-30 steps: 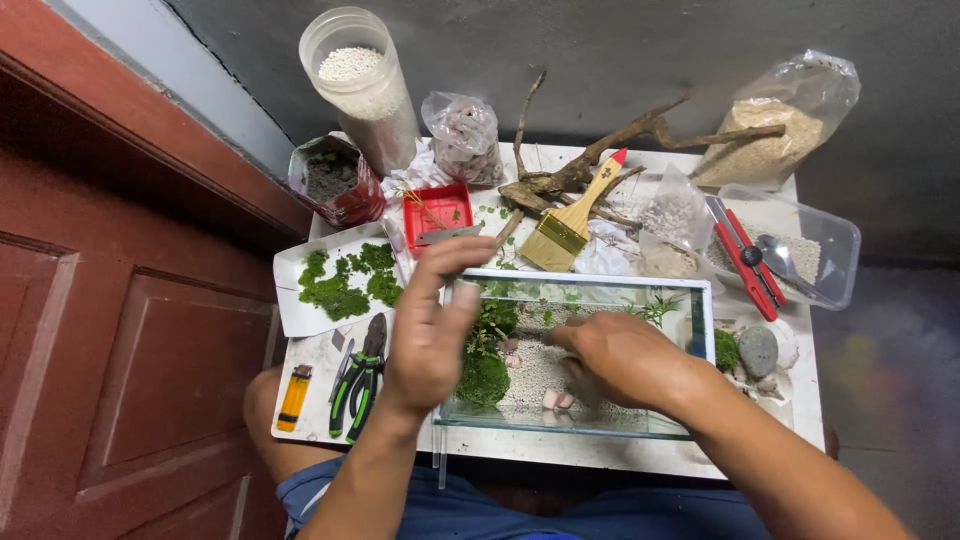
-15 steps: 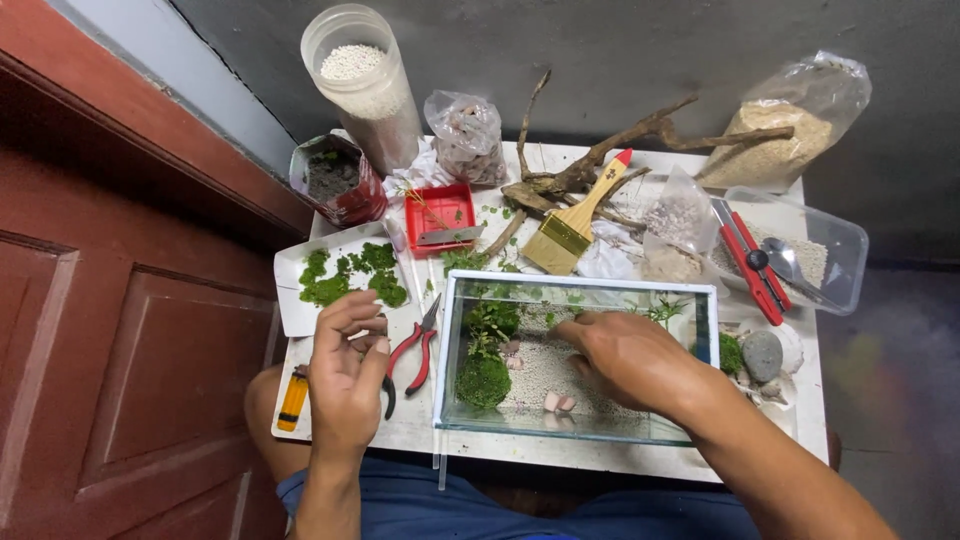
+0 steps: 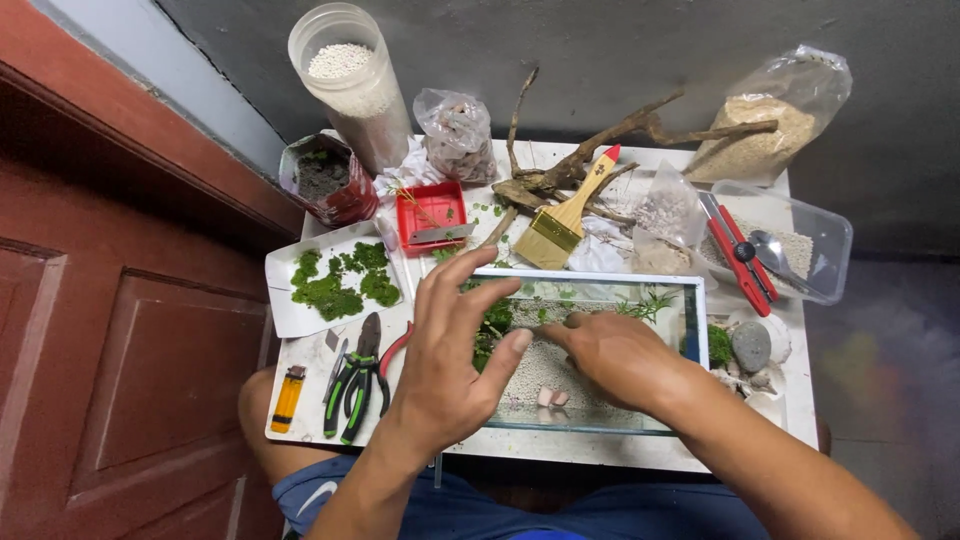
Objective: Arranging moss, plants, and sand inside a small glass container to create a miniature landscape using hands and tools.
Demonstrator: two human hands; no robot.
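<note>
Near the table's front edge, I have my left hand (image 3: 450, 350) spread open and empty over the left end of the glass tank (image 3: 694, 330). My right hand (image 3: 615, 355) reaches inside onto the white gravel (image 3: 535, 365); its grip I cannot tell.

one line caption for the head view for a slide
Both hands work over a small glass tank of white gravel and moss.

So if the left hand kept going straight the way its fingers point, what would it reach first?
The left hand, fingers spread, points up and right over the glass tank. Its line seems to cross the tank's far rim, then meet the paintbrush; its height above the tank is unclear.
</note>
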